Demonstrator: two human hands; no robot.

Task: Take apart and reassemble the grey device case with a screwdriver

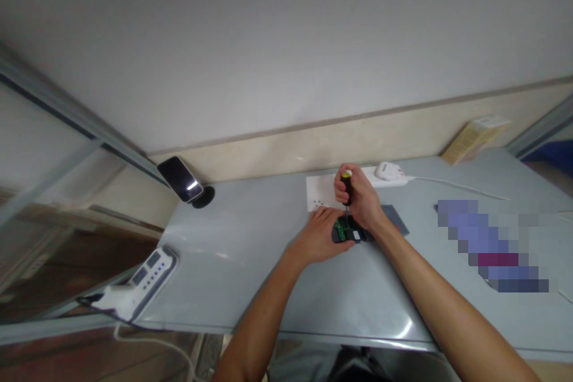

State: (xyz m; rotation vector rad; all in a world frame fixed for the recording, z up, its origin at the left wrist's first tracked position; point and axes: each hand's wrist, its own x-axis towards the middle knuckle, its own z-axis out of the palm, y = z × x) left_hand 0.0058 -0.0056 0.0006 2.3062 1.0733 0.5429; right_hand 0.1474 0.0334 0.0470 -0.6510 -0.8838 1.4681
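Observation:
My right hand [362, 194] is closed around the dark handle of a screwdriver [347, 188] with a yellow end. The tool stands nearly upright, its shaft pointing down at a small black device with a green circuit board [342, 229] exposed. Whether the tip sits in a screw is too small to tell. From the left side, my left hand [320, 234] grips the device against the table, fingers along its far edge and thumb at the near edge. A flat dark grey piece [397, 218] lies just right of the device, partly behind my right wrist.
Behind my hands lie a white sheet [314, 188] and a white power strip [371, 174] with a plug adapter [388, 171]. A phone [178, 178] stands at left, above a white unit with displays [147, 280]. A yellowish box [473, 138] leans back right; a blurred-out object [487, 245] lies right.

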